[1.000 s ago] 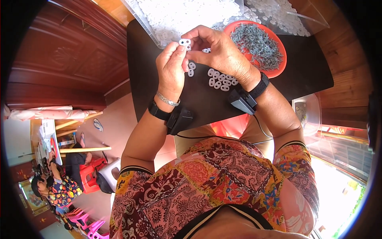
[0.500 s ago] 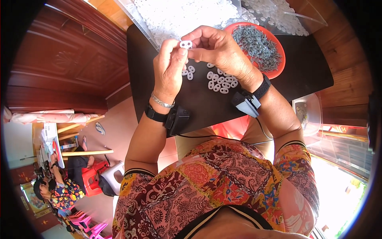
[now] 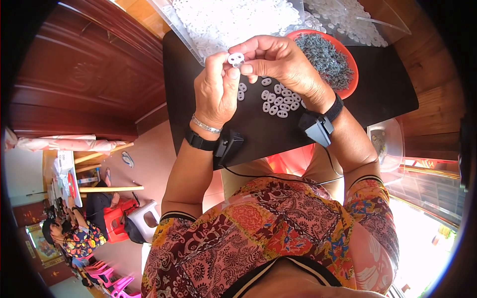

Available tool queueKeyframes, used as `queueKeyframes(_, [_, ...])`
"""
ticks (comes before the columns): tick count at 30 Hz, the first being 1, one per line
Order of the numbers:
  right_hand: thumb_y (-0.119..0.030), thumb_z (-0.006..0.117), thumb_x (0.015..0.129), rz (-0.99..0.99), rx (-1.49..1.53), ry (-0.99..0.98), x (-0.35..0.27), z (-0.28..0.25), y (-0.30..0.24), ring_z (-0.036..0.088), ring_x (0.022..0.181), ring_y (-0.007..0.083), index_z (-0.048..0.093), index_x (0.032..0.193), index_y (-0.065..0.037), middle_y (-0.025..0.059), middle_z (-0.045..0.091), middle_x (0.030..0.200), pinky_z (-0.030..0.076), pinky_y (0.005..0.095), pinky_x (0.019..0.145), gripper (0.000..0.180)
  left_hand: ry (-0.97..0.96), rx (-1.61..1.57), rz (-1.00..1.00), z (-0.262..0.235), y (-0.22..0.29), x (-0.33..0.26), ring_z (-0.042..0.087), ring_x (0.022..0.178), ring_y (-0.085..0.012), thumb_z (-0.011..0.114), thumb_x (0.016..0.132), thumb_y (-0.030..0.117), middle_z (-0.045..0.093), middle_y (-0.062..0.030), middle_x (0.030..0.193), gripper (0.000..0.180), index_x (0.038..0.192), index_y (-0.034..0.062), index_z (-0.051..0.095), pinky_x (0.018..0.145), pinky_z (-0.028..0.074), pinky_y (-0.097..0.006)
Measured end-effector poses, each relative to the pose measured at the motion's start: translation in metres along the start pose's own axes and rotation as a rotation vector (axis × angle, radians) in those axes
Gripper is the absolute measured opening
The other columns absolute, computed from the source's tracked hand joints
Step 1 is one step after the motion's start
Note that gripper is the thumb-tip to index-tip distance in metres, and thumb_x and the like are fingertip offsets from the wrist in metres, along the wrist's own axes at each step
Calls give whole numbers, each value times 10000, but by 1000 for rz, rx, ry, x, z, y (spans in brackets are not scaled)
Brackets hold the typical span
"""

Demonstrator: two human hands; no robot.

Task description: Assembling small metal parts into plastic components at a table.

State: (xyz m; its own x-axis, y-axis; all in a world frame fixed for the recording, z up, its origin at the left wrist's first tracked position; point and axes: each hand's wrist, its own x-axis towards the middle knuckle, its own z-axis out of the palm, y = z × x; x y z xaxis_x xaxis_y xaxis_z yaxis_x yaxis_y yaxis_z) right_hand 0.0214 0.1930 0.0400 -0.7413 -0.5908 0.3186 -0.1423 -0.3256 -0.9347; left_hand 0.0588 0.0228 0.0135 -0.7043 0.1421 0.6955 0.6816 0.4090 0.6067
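Between my two hands, over the dark table, is a white oval plastic piece with two holes (image 3: 236,59). My left hand (image 3: 216,89) pinches it from the left with thumb and fingers. From the right, my right hand (image 3: 271,60) closes thumb and index finger at its edge; whether a smaller part sits in those fingertips is too small to tell. Several similar white pieces (image 3: 282,101) lie loose on the table below my right hand, and a few more (image 3: 242,91) lie beside my left wrist.
Beyond my hands stands a clear bin (image 3: 191,37) heaped with small white pieces. An orange-red bowl (image 3: 354,74) of grey-blue small parts is at the right. The dark tabletop (image 3: 198,59) has a curved edge. A seated person (image 3: 79,236) is at far left.
The view has shifted slightly, so most things sit a little further right. Both hands stay on the white piece, which has tilted a little.
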Motion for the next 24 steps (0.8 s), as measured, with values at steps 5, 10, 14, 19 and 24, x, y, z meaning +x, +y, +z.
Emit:
queueKeyframes(5, [-47,640,834,-72,-37,4,-2,7,2,580,704,67,612,1092,0,44,657,895,482,194,624,263,79,91,60,1,-1,-3,586,659,-242,480,924,151,589,-143,792,198,1040,-8,489,600,473,-334])
queueKeyframes(10, [-56,632,844,-89,-86,19,-4,10,6,587,716,64,615,1063,-1,31,653,874,494,192,642,227,130,110,84,4,3,-5,588,642,-245,466,922,117,588,-138,773,159,1003,-11,511,582,474,-327])
queueKeyframes(14, [-52,632,843,-66,-94,24,-5,11,6,587,719,63,612,1062,-1,28,652,872,498,196,647,225,149,91,81,6,5,-5,584,617,-228,454,927,111,586,-130,757,156,1005,-11,511,561,470,-318])
queueKeyframes(19, [-41,602,864,-82,-98,60,-8,19,7,595,719,80,600,1065,13,49,649,880,506,209,649,209,165,89,10,9,7,-9,579,593,-212,448,931,118,581,-123,737,157,991,-12,513,535,463,-310])
queueKeyframes(24, [-34,581,879,-71,99,57,-8,25,8,600,713,92,601,1000,25,54,640,839,509,221,652,136,230,-1,-59,15,13,-12,554,554,-168,417,949,141,569,-101,677,178,963,-13,506,502,440,-290])
